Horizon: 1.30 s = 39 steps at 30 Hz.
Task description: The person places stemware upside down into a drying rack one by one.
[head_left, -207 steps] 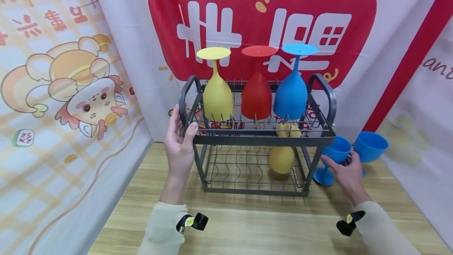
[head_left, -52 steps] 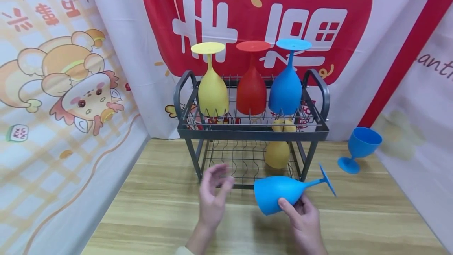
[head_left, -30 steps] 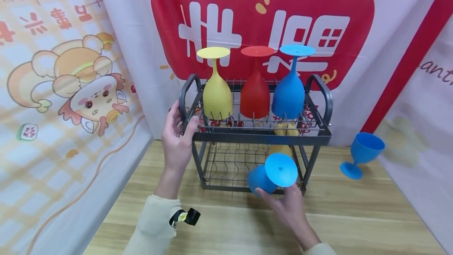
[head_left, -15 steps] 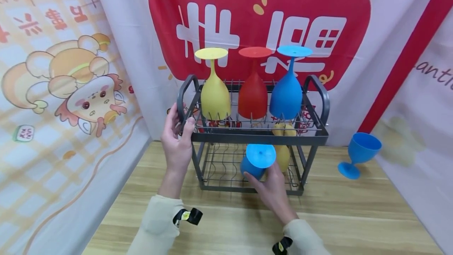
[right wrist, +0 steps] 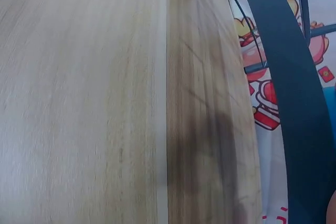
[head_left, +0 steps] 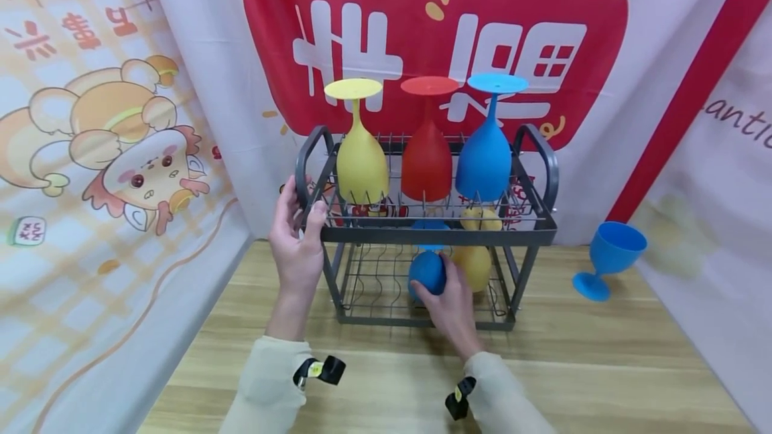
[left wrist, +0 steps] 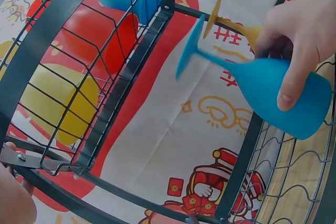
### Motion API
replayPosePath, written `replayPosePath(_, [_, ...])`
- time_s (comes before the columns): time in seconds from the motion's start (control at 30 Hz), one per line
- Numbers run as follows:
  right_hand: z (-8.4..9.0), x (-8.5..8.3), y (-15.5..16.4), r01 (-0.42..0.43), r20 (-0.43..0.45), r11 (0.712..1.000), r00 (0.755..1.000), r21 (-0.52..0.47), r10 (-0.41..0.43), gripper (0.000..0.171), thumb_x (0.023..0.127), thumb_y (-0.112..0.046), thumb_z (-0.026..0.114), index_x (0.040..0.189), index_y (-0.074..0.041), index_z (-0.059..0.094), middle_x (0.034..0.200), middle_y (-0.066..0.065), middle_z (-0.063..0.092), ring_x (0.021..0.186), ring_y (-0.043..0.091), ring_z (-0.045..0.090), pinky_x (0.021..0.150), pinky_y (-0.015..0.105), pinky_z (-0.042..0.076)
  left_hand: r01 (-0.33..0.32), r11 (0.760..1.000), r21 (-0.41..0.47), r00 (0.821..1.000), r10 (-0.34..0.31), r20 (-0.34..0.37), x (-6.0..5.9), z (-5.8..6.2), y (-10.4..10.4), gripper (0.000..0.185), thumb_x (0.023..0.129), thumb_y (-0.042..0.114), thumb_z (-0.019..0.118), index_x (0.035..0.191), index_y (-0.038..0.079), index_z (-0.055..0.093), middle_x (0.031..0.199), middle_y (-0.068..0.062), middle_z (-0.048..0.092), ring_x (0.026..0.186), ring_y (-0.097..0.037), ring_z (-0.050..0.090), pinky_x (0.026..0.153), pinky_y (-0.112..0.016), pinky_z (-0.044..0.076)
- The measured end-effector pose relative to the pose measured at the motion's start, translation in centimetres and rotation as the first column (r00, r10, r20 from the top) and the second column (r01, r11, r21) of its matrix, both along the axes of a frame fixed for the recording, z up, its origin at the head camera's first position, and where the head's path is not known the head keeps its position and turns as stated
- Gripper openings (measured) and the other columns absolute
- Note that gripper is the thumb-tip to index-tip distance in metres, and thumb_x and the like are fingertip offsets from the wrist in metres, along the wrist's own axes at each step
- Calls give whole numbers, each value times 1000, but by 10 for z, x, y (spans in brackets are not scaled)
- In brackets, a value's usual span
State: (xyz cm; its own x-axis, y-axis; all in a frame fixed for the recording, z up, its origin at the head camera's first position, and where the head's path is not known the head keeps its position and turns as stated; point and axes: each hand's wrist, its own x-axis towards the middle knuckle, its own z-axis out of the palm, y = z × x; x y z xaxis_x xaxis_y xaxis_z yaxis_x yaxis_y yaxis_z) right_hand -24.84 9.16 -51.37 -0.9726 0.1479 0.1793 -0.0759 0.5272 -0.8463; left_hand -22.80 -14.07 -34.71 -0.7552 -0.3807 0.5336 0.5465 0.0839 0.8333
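Observation:
My right hand (head_left: 452,303) grips a blue goblet (head_left: 426,272) by its bowl, upside down inside the lower tier of a dark metal two-tier dish rack (head_left: 434,238). In the left wrist view this goblet (left wrist: 262,85) leans, its foot raised and its bowl close over the wavy wires. Beside it on the lower tier stands an inverted yellow goblet (head_left: 473,266), partly covered by the rack's front bar. My left hand (head_left: 298,250) holds the upper tier's left corner, thumb in front. The right wrist view catches just a sliver of the blue goblet (right wrist: 331,108).
Inverted yellow (head_left: 362,163), red (head_left: 427,163) and blue goblets (head_left: 484,163) stand in the upper tier. Another blue goblet (head_left: 615,250) stands upright on the wooden table (head_left: 374,380), right of the rack. Printed cloth (head_left: 199,32) hangs behind and at the sides.
My right hand took one of two blue goblets from the right, turned it upside down and moved it into the lower tier. My left hand left the rack, then took hold of it again.

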Motion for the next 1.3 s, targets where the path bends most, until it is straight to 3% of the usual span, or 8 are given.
replayPosePath(0.2, [-1, -2, 0, 57, 44, 998, 997, 0, -57, 89, 94, -48, 80, 164, -18, 34, 160, 16, 46, 145, 45, 51, 115, 68, 46, 9, 1000, 0, 1000, -9, 0, 0, 0, 1, 58, 102, 15, 67, 158, 20, 50, 146, 4, 66, 130, -20, 64, 107, -28, 54])
replayPosePath(0.63, [-11, -2, 4, 104, -55, 991, 994, 86, -100, 93, 94, -45, 80, 165, -8, 34, 161, 21, 48, 145, 46, 52, 115, 65, 48, 15, 1000, 1, 1000, -15, 27, 1, -1, 4, 59, 103, 17, 67, 159, 22, 49, 146, 5, 65, 132, -28, 63, 106, -28, 54])
replayPosePath(1.0, [-11, -5, -2, 115, -87, 988, 991, 105, -106, 90, 93, -38, 82, 164, -5, 36, 160, 23, 50, 144, 45, 54, 113, 63, 50, 3, 1000, -6, 1000, -3, 7, 1, -1, 0, 59, 103, 17, 66, 159, 23, 48, 149, 6, 63, 132, -18, 63, 107, -25, 54])
replayPosePath(1.3, [-12, -4, -1, 119, -118, 985, 988, 122, -105, 86, 94, -37, 82, 161, -3, 41, 156, 25, 54, 140, 45, 59, 109, 59, 54, 14, 1000, -2, 1000, -14, -7, 0, -2, 1, 60, 103, 15, 65, 160, 22, 47, 149, 5, 63, 132, -19, 64, 109, -25, 54])
